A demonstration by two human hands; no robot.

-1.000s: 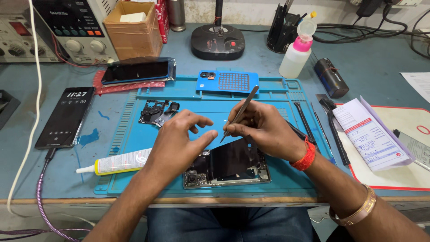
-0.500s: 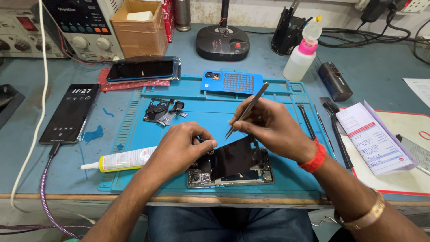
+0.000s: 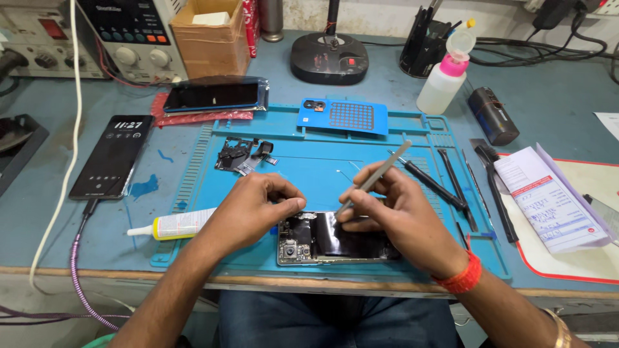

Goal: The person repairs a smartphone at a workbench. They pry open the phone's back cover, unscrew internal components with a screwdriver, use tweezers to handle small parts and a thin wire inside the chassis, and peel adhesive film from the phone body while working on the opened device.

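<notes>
Down at the near edge of the blue mat (image 3: 400,138) lies an opened phone (image 3: 335,240), its dark insides and small camera parts facing up. The right hand (image 3: 393,216) rests over its right half, fingers pinched around a pair of tweezers (image 3: 374,177) whose tip touches the upper edge of the phone's dark middle. The left hand (image 3: 255,206) sits at the phone's upper left corner, fingers curled in with thumb and fingertips pressed together there; whether they grip some small part I cannot tell. Just beyond the left hand, a few loose black parts (image 3: 242,154) lie on the mat. A tube of glue (image 3: 171,225) lies at the mat's left edge, near the left wrist. Slim black tools (image 3: 438,183) rest on the mat right of the right hand. Farther left, on the table, a lit phone (image 3: 111,156) is plugged into a cable, and another dark phone (image 3: 216,95) lies behind the mat beside a cardboard box (image 3: 209,35). A plastic bottle with a pink collar (image 3: 445,76) stands toward the back right.
</notes>
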